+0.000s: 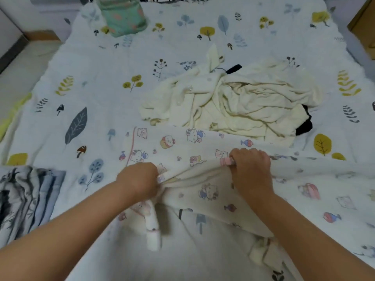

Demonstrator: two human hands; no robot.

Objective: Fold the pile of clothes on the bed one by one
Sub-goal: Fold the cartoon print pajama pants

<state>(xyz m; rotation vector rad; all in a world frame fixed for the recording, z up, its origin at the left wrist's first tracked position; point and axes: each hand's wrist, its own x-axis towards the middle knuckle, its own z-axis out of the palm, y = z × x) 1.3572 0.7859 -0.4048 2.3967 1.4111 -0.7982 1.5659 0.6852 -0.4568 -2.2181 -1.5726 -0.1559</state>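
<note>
A white cartoon-print garment [182, 147] with pink trim lies spread across the near half of the bed. My left hand [140, 179] pinches its edge near the middle, and a sleeve or leg end hangs down below it. My right hand [251, 167] grips a pink-striped cuff of the same garment and lifts a fold off the bed. Behind it lies a crumpled pile of cream clothes [233, 102] with black fabric [304, 124] poking out at its right side.
The bed is covered by a white sheet with leaf and mushroom prints [101, 78]. A grey-blue streaked quilt [26, 199] sits at the near left edge. A green patterned bundle [123, 17] rests at the far end. Floor shows on the left, brown furniture at far right.
</note>
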